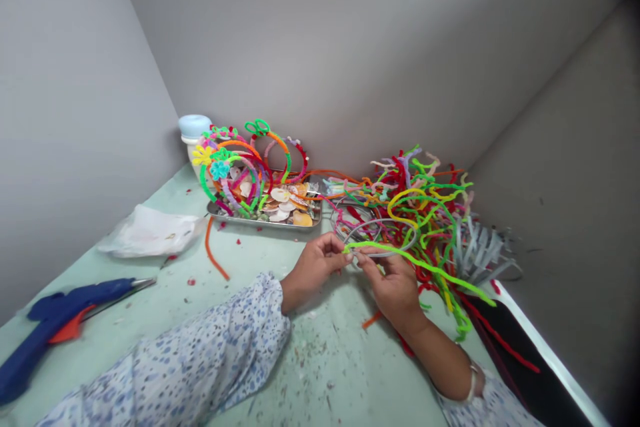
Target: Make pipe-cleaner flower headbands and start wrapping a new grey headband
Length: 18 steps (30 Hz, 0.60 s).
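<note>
Between my two hands is a lime green pipe cleaner (pixel 430 265), which runs off to the right over my right hand. My left hand (pixel 316 268) pinches its left end near a thin grey hoop. My right hand (pixel 393 283) has its fingers closed on the grey hoop (pixel 411 238), close to my left fingertips. The hoop's loop rises behind my right fingers. Both hands are just above the green tabletop (pixel 325 373), and their fingertips nearly meet.
A metal tray (pixel 270 222) holds shells and colourful wrapped hoops. Tangled pipe cleaners (pixel 425 193) pile up at the right, beside grey strips (pixel 483 250). At the left lie a blue glue gun (pixel 75 303) and a plastic bag (pixel 153 232). A white container (pixel 195 137) stands behind.
</note>
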{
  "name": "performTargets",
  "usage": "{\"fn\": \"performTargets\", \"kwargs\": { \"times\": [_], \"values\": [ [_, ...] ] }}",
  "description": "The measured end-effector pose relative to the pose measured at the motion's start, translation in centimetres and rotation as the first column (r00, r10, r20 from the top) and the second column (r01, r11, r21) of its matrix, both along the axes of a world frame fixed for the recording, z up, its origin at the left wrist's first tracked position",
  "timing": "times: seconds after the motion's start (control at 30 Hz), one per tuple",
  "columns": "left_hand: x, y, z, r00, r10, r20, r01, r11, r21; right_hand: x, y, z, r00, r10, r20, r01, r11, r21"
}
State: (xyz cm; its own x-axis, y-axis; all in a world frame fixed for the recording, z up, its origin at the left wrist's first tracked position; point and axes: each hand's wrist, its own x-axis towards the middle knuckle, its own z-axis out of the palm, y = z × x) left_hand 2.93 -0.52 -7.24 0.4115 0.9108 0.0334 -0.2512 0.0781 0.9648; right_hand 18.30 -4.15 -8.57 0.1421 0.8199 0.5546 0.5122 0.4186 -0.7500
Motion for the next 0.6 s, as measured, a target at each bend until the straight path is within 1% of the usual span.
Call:
{"fn": "performTargets", "kwargs": {
  "times": [0.13,0.27,0.37,0.43,0.53,0.57,0.6],
  "values": [
    [0.0,0.06,-0.07,1.0,-0.003,0.013,0.003,1.0,-0.005,0.06,0.09,-0.23,1.0,0.013,-0.016,-0.012,1.0,0.007],
    [-0.02,0.06,0.03,1.0,-0.004,0.022,0.004,1.0,-0.004,-0.03,0.17,-0.06,0.998,0.041,-0.037,-0.04,0.998,0.04],
    [-0.03,0.06,0.05,1.0,-0.007,0.016,0.006,1.0,0.007,-0.09,0.14,0.09,0.997,0.054,-0.046,-0.052,0.998,0.041],
    [-0.02,0.08,-0.01,1.0,-0.005,0.002,0.005,1.0,0.019,-0.07,0.06,0.07,0.999,0.024,-0.039,-0.023,1.0,0.004],
    [0.02,0.14,-0.12,1.0,-0.007,-0.026,0.008,1.0,0.027,0.03,0.0,-0.13,1.0,-0.02,-0.013,0.019,0.993,-0.115],
    [0.04,0.16,-0.14,0.999,-0.007,-0.031,0.008,1.0,0.026,0.07,0.01,-0.22,1.0,-0.021,-0.012,0.019,0.99,-0.138],
    [0.06,0.17,-0.14,0.999,-0.008,-0.031,0.009,1.0,0.023,0.09,0.04,-0.3,1.0,-0.017,-0.025,0.013,0.991,-0.133]
  ]
}}
